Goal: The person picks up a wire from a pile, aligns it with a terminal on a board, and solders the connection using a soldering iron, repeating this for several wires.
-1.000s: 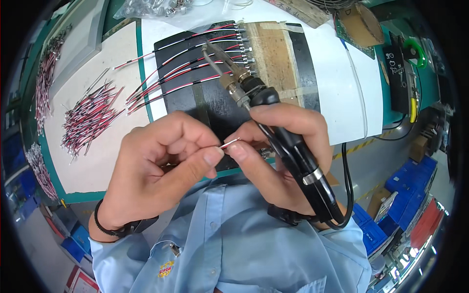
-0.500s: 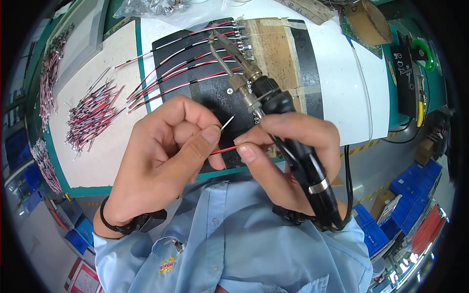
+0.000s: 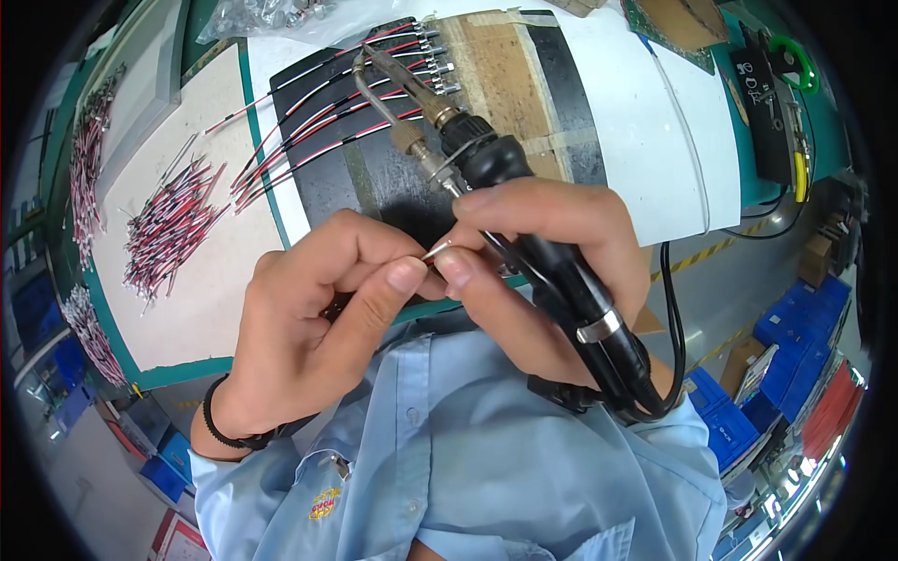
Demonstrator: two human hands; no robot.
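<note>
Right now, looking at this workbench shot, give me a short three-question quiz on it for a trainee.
1. True or false: the right hand grips the black soldering iron with its metal tip pointing away from the person.
2. Which fingers pinch the thin wire end? A) those of the left hand only B) fingertips of both hands C) neither hand
3. Fill in: the loose pile of red and black wires lies on the white mat on the person's ____ side.

Key: 1 true; 2 B; 3 left.
</note>
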